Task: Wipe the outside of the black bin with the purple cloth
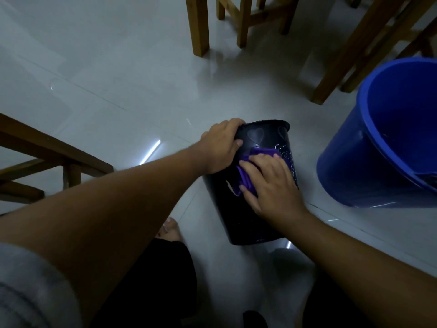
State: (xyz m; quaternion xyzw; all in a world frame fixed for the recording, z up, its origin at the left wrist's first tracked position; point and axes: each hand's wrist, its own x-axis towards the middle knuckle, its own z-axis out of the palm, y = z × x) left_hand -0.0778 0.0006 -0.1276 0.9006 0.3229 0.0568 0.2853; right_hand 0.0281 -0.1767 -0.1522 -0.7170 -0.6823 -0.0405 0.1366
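The black bin [257, 221] lies tilted on the white tiled floor, with faint heart shapes and white markings on its wall. My left hand [220, 147] grips its far end near the rim, fingers curled over the edge. My right hand [272, 185] lies flat on the bin's side and presses the purple cloth [246, 178] against it. Most of the cloth is hidden under my palm; folds show at the hand's left side and above the fingers.
A large blue bucket [369, 157] stands close on the right. Wooden chair and table legs [201, 27] rise at the back. A wooden frame [54, 157] sits at the left. My bare foot [170, 230] and dark trouser legs are below the bin.
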